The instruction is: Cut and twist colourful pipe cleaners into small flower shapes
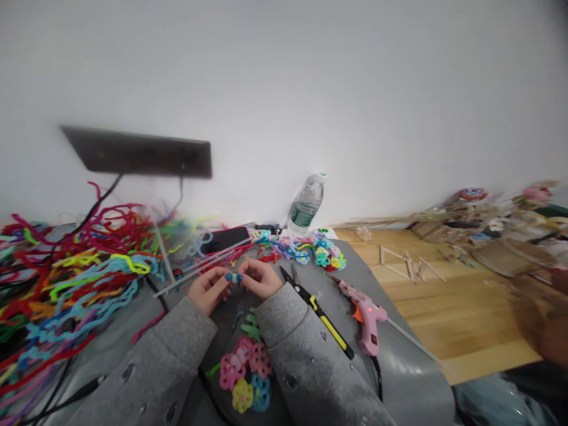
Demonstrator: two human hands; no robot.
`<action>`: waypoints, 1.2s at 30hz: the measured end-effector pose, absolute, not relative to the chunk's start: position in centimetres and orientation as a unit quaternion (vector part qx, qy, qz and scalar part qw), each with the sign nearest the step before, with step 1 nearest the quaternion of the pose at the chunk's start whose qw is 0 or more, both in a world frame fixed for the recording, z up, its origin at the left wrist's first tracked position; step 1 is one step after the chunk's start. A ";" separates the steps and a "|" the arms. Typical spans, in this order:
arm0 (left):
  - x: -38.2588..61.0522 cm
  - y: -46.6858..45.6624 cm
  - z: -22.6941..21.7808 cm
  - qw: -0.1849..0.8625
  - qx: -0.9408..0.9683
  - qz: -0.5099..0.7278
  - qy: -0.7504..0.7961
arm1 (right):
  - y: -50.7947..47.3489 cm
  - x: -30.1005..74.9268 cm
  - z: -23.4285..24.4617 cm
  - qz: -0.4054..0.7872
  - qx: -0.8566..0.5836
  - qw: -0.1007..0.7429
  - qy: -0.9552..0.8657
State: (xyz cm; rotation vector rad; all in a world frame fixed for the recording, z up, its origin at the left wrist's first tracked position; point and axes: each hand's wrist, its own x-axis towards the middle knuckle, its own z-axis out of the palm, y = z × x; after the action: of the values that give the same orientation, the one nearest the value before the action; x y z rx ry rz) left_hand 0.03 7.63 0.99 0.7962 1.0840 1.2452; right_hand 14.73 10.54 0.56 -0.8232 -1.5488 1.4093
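Both hands meet at the tips: the left hand (208, 291) and right hand (262, 278) each pinch a small pale-blue piece (235, 277) between thumb and fingers. It is largely hidden by the fingertips, so its shape is hard to tell. The left forearm rises from seven o'clock with its fingers curled; the right comes up from five, its fingertips aimed toward nine.

Around the grip, clear rods (208, 265) slant close behind the left hand at eleven, and a phone (227, 239) lies at twelve. At six, a flower cluster (239, 371) sits between the sleeves. A black-and-yellow tool (329, 328) runs toward four, its tips near the right hand. Gray surface shows between it and the pink glue gun (367, 319), also at four. The pipe-cleaner heap (89, 272) crowds nine. The gray mat (410, 373) ends beyond the glue gun, its edge meeting a wooden tabletop (412, 307) toward three. A bottle (307, 204) stands between one and two, by the wall (284, 106).
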 end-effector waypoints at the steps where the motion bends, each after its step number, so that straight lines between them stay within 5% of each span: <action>1: 0.0 7.6 0.9 0.604 0.355 0.538 0.469 | 10.5 14.7 0.6 0.567 -0.329 0.428 -0.622; 18: 0.2 7.4 0.5 0.660 0.337 0.513 0.434 | 10.5 14.6 0.8 0.573 -0.303 0.485 -0.587; 36: 0.0 7.0 1.5 0.497 0.489 0.537 0.475 | 10.4 14.7 0.7 0.511 -0.307 0.461 -0.657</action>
State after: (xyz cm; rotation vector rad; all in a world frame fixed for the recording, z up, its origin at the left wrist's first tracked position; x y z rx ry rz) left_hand 0.05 7.01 1.51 1.1837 1.1509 1.3014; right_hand 14.66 10.40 0.75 -0.7554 -1.6169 1.2584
